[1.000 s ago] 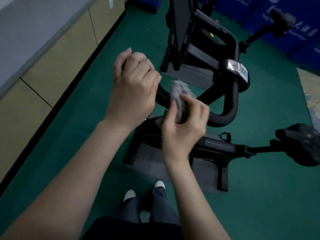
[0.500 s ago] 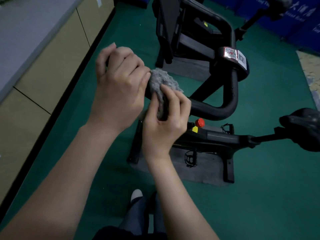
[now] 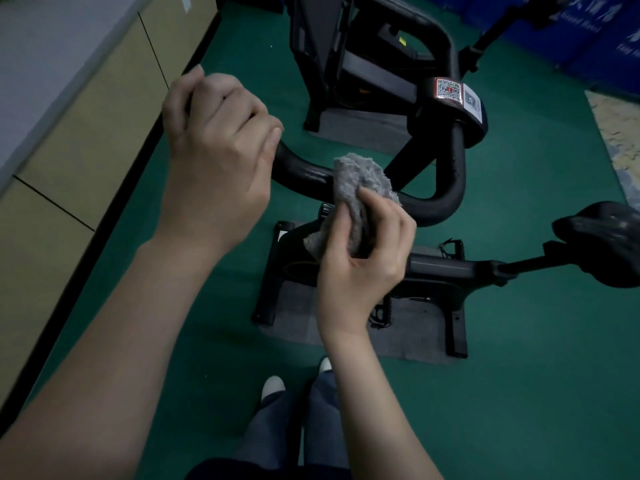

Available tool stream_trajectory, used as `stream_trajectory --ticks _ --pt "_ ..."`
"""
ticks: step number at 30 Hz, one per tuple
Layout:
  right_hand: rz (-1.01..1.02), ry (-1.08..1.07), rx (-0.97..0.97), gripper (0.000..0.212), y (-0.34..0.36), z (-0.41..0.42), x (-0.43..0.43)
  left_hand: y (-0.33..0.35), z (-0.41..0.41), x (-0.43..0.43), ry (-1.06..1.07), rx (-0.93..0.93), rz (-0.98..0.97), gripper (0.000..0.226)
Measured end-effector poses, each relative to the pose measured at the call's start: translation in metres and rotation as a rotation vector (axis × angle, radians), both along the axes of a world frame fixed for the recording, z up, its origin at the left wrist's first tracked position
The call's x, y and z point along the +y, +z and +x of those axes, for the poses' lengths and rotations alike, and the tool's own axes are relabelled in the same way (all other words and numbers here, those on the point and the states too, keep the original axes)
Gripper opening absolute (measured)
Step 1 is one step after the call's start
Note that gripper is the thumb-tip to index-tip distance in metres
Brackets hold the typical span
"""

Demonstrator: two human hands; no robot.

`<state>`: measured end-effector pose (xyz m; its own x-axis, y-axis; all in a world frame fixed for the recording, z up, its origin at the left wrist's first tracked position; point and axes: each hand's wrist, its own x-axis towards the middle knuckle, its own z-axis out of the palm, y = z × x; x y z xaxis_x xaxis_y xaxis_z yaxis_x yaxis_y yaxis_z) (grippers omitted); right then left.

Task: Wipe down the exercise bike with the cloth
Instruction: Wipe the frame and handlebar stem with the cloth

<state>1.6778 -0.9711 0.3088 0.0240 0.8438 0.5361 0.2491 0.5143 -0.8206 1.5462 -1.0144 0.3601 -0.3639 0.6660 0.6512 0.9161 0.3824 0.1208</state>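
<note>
While left hand (image 3: 214, 161) grips handlebar (image 3: 426, 206) end, right hand (image 3: 360, 258) pinches cloth (image 3: 356, 181) around bar; we judge wiping midway, next slide toward bend.

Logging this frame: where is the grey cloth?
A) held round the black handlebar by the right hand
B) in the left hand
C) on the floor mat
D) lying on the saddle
A: the right hand holds the cloth round the handlebar, while the left hand grips its end.
</note>
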Motion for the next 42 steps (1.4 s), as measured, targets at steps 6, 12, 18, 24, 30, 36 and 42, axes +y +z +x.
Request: stream_trajectory --ticks 6,12,18,24,30,36,42 --pt "-0.452 0.261 0.14 0.026 -0.006 0.034 -0.038 0.0 0.001 0.0 -0.009 0.004 -0.01 0.029" --pt "-1.132 0.236 0.631 0.028 -0.005 0.004 -0.009 0.0 0.002 -0.002 -0.005 0.004 -0.019 0.03" --pt "-1.282 0.467 0.873 0.01 0.005 -0.03 -0.001 0.002 0.002 -0.002 -0.01 0.022 -0.044 0.03" --pt "-1.307 0.642 0.885 0.026 0.007 -0.039 -0.007 0.001 0.0 -0.003 -0.001 0.042 -0.045 0.03" --pt "-1.249 0.568 0.768 0.014 0.003 -0.02 0.009 0.0 -0.001 -0.003 -0.001 0.05 -0.04 0.029" --pt "-1.163 0.5 0.775 0.012 -0.002 -0.007 0.016 -0.003 0.002 0.001 0.029 0.031 0.0 0.029" --pt "-1.234 0.577 0.714 0.012 0.004 -0.02 0.012 -0.005 0.002 0.002 0.053 0.049 -0.003 0.032"
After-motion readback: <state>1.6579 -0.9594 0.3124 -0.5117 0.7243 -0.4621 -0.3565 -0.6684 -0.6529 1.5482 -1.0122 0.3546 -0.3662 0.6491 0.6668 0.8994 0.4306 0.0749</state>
